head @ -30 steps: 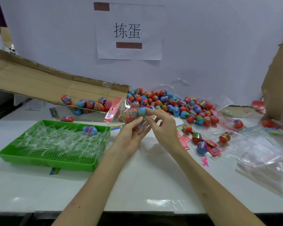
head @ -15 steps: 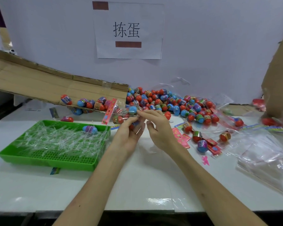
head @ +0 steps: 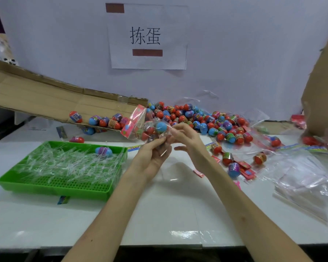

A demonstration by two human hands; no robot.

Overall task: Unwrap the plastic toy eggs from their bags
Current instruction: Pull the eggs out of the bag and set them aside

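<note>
Nearest, the white tabletop (head: pixel 159 214) carries two bare forearms up toward the middle of the view. The left hand (head: pixel 151 159) curls its fingers round the lower end of a clear plastic bag of toy eggs (head: pixel 140 129), with thumb and forefinger closed together on the film. The right hand (head: pixel 190 142), just at three o'clock of it, pinches the same film between thumb and forefinger, its other fingers loose and spread below. Both pinches meet beside a round blue egg (head: pixel 161 127) bulging inside the bag, which is held off the table with its pink header card tilted toward eleven o'clock. At nine o'clock from the hands lies a green perforated plastic tray (head: pixel 51 191) heaped with clear plastic strips (head: pixel 70 163), and one blue-and-purple egg (head: pixel 103 151) rests near its far rim. At three to four o'clock lie a few loose red and blue eggs (head: pixel 233 169) among pink cards, then flattened empty clear bags (head: pixel 303 178). Beyond the hands, from twelve to two o'clock, a big pile of red and blue eggs (head: pixel 193 116) sits against the wall. At ten o'clock a tilted brown cardboard flap (head: pixel 36 95) has several eggs along its lower edge. Farthest, at twelve o'clock, a white paper sign (head: pixel 148 36) with black characters hangs on the wall.
</note>
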